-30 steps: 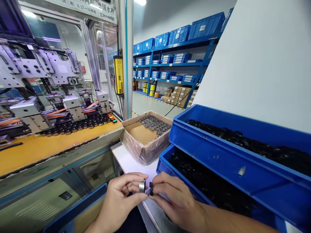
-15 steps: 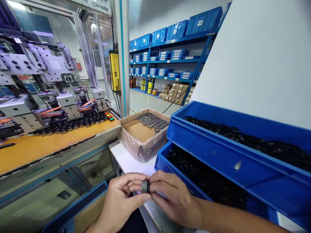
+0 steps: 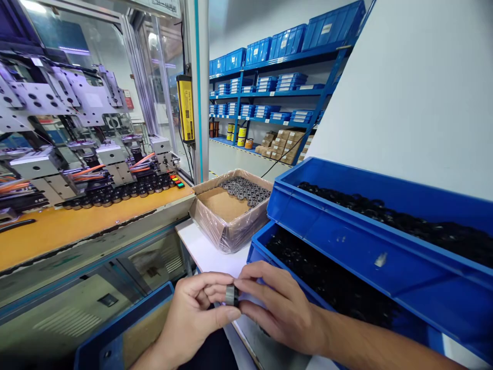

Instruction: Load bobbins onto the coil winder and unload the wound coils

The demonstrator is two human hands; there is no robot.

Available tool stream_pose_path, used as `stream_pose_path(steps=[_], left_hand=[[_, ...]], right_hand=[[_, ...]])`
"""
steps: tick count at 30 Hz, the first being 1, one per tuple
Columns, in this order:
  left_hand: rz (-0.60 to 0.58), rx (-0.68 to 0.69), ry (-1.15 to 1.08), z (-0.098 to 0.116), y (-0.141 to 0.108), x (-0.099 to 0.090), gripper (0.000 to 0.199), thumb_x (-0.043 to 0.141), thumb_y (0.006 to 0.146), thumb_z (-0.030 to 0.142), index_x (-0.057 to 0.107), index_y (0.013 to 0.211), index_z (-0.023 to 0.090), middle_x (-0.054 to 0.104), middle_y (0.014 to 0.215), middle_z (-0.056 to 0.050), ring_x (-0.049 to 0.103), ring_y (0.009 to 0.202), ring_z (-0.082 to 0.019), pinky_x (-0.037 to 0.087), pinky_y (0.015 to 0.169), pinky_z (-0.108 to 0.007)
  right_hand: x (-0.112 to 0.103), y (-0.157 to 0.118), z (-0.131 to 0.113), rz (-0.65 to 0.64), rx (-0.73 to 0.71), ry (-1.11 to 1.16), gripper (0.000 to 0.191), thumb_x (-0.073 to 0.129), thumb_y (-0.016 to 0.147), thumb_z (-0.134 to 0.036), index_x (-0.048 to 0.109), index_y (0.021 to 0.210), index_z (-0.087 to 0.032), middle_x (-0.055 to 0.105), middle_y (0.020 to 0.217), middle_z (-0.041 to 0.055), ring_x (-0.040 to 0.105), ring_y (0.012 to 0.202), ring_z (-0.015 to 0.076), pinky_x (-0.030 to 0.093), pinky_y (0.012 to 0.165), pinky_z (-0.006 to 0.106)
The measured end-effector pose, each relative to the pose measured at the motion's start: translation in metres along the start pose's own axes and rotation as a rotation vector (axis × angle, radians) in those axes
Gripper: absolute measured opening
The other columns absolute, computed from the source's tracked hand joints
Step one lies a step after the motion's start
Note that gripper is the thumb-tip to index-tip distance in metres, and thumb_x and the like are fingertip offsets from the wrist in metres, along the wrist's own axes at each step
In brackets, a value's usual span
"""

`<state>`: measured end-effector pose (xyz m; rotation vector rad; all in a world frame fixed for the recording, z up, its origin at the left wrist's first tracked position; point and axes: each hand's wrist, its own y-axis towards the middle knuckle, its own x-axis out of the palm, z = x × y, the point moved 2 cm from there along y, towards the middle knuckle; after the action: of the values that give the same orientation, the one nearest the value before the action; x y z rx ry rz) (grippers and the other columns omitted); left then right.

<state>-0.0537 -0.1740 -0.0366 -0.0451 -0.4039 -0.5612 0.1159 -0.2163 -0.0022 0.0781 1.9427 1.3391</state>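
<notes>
Between my two hands is a small, short cylinder (image 3: 231,295), grey metal on its left side with a black part on its right. My left hand (image 3: 192,308) pinches it between the thumb below and the fingertips above and behind. On the black side, the fingertips of my right hand (image 3: 279,308) press close against the piece, and the fingers cover part of it. Both hands are above the front of a white table (image 3: 188,239), left of a blue bin (image 3: 262,239) full of small black parts.
An open, plastic-lined cardboard box (image 3: 227,231) holds rows of metal parts. A second blue bin (image 3: 346,221) with black parts sits higher at the right. To the left, a machine bench (image 3: 96,226) carries a row of round parts and coloured buttons. Blue shelving (image 3: 277,95) stands behind.
The view has shifted slightly, so the machine and shelves appear further right. My right hand's fingers have shifted on the black side, with a wider gap between them. The left grip looks the same.
</notes>
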Motion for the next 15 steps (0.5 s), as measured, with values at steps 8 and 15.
stream_pose_path(steps=[8,15], left_hand=[[-0.017,-0.034,-0.055,0.0,-0.001,0.005,0.035,0.09,0.059,0.013,0.079,0.091,0.02,0.081,0.086,-0.006,0.076,0.078,-0.015,0.059,0.075,-0.018],[0.012,-0.144,0.04,-0.003,-0.005,-0.008,0.04,0.094,0.053,0.027,0.08,0.089,0.019,0.081,0.081,-0.006,0.077,0.076,-0.022,0.061,0.074,-0.027]], right_hand=[[0.001,-0.004,-0.001,0.026,-0.086,0.052,0.026,0.06,0.092,-0.009,0.057,0.118,-0.01,0.065,0.093,0.0104,0.064,0.083,0.0166,0.058,0.071,0.028],[0.001,-0.005,0.005,0.017,-0.104,-0.03,0.017,0.056,0.096,-0.019,0.06,0.111,-0.01,0.063,0.085,0.007,0.061,0.074,0.0148,0.054,0.067,0.027]])
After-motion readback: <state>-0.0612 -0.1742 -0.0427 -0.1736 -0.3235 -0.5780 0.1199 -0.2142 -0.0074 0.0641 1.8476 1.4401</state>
